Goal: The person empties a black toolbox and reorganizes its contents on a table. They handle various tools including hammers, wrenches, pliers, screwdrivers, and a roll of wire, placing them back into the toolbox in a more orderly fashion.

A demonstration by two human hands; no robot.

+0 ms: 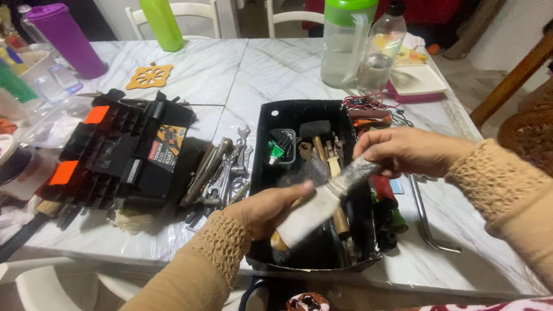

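Paintbrush (322,201) in both closed hands

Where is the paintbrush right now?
In the head view, the paintbrush is held in both hands over the black tool tray, right of centre: the left hand grips its handle end, the right hand pinches its bristle end.

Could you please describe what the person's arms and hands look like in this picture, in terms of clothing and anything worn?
Both arms wear long tan-brown knitted sleeves with a bumpy, open crochet-like texture, ending in cuffs at the wrists. The left hand and the right hand are bare, with no gloves; I can make out no rings, watch or bracelets.
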